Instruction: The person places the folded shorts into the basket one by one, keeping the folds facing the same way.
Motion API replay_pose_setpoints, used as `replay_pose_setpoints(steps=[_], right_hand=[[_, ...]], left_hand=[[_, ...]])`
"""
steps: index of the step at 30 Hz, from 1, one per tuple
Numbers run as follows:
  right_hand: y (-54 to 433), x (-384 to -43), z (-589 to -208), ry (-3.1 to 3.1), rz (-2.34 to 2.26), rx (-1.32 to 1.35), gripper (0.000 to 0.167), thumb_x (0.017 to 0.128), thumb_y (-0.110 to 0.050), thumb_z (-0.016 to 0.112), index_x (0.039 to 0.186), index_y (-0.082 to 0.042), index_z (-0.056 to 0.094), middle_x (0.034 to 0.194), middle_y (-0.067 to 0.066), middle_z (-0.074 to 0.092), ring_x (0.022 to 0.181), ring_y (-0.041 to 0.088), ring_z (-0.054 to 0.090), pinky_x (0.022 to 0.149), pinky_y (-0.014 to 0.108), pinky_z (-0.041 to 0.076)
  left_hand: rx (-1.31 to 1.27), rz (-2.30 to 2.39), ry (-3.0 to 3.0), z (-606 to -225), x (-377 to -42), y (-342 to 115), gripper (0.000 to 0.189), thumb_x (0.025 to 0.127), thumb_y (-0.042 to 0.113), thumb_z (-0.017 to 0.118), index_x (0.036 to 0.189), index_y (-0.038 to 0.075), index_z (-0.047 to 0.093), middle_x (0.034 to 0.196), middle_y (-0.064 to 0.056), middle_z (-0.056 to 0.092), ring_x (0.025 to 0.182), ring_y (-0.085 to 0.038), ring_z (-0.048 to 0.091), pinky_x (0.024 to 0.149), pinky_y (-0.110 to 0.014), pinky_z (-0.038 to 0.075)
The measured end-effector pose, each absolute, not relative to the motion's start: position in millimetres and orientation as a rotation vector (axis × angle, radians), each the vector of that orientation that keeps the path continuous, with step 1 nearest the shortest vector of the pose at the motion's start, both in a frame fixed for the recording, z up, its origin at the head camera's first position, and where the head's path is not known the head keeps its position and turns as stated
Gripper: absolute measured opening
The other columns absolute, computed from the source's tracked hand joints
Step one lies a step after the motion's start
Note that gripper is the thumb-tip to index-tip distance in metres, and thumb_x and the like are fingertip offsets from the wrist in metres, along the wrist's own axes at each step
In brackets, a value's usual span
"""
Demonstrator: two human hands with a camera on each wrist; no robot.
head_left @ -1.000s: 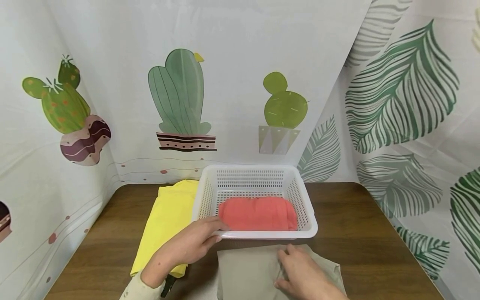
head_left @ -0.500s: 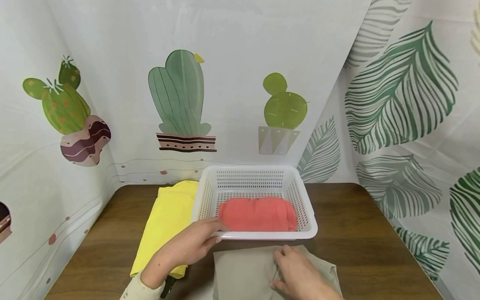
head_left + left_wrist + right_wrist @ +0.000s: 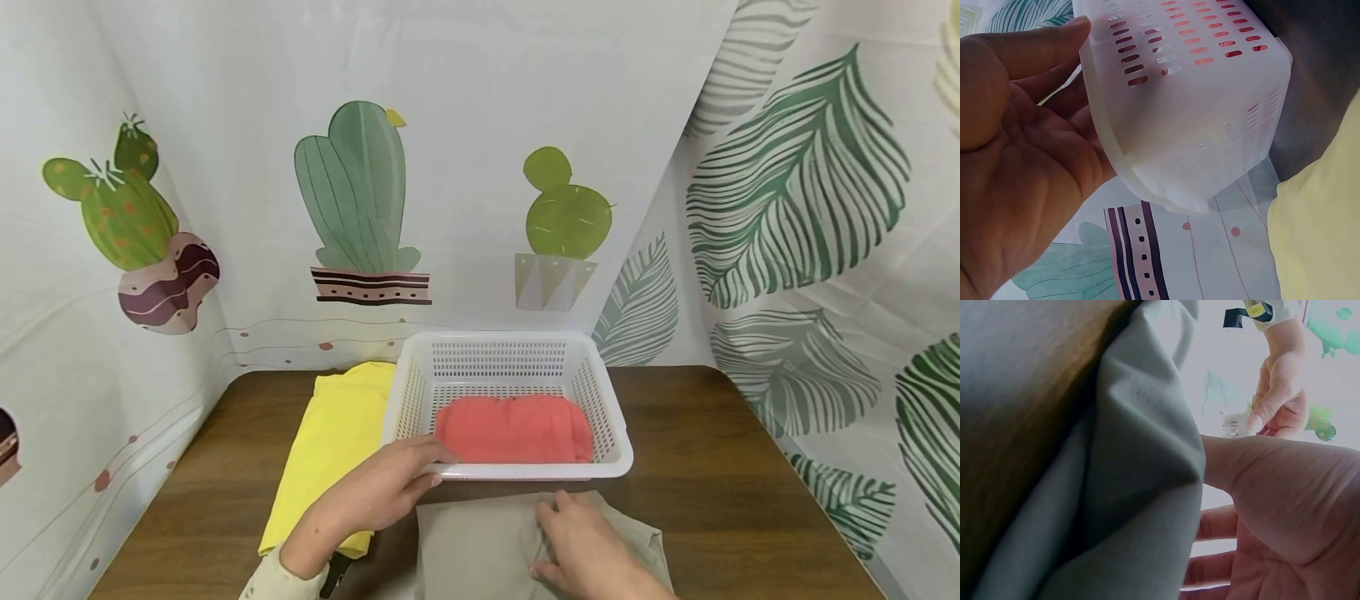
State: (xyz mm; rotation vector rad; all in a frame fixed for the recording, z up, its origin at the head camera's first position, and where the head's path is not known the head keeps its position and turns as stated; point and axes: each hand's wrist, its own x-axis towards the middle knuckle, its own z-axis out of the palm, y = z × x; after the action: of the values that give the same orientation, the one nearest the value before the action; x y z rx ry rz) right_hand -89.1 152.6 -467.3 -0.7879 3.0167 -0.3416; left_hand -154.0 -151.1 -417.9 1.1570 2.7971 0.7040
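My left hand (image 3: pixel 378 487) grips the front left of a white plastic basket (image 3: pixel 618 433), thumb on the outside of the rim and fingers over it. The left wrist view shows the basket's slotted wall (image 3: pixel 1172 119) beside that hand (image 3: pixel 1029 137). A rolled coral-red cloth (image 3: pixel 517 429) lies inside along the front wall. In front of the basket, my right hand (image 3: pixel 588 542) holds a folded grey cloth (image 3: pixel 476 542) from above. In the right wrist view the grey cloth (image 3: pixel 1141 456) hangs in loose folds, hiding the fingertips of the right hand (image 3: pixel 1291 506).
A folded yellow cloth (image 3: pixel 330 450) lies left of the basket, partly behind my left forearm. A dark object (image 3: pixel 335 575) is beside my left cuff. The brown wooden table (image 3: pixel 720 483) extends to the right. White curtains (image 3: pixel 480 167) with cactus and leaf prints stand behind.
My right hand and the grey cloth have shifted slightly to the left. My left hand stays on the basket rim, and the basket and red cloth keep their places.
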Motion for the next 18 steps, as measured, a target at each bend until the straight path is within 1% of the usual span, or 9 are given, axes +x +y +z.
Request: replay_pose_setpoints(steps=[3,8,18], right_hand=[[147.5,-89.2,-467.5,3.016,-0.326,-0.794,0.054,0.071,-0.042,0.097,0.100,-0.007,0.068,0.093,0.008,0.060,0.087,0.029,0.061,0.078,0.046,0.056],[141.8,-90.1,-466.9,3.008,-0.317,-0.794,0.054,0.071,-0.043,0.096,0.100,-0.006,0.068,0.093,0.010,0.060,0.088,0.032,0.062,0.078,0.046,0.057],[140.2,-87.3,-468.3,3.037,-0.312,-0.821,0.054,0.072,-0.042,0.096,0.099,-0.006,0.067,0.092,0.009,0.059,0.087,0.030,0.061,0.078,0.046,0.057]], left_hand=[[1.187,0.708,2.798,-418.1,-153.8,-151.6,0.023,0.103,0.007,0.067,0.124,0.012,0.073,0.122,0.008,0.071,0.123,-0.016,0.064,0.110,-0.041,0.051],[1.186,0.714,2.791,-418.4,-153.4,-151.5,0.024,0.103,0.006,0.066,0.125,0.011,0.073,0.123,0.008,0.071,0.124,-0.017,0.064,0.110,-0.042,0.051],[1.162,0.732,2.787,-418.0,-153.6,-150.9,0.023,0.103,0.007,0.067,0.125,0.012,0.074,0.123,0.006,0.071,0.121,-0.014,0.064,0.108,-0.040,0.052]])
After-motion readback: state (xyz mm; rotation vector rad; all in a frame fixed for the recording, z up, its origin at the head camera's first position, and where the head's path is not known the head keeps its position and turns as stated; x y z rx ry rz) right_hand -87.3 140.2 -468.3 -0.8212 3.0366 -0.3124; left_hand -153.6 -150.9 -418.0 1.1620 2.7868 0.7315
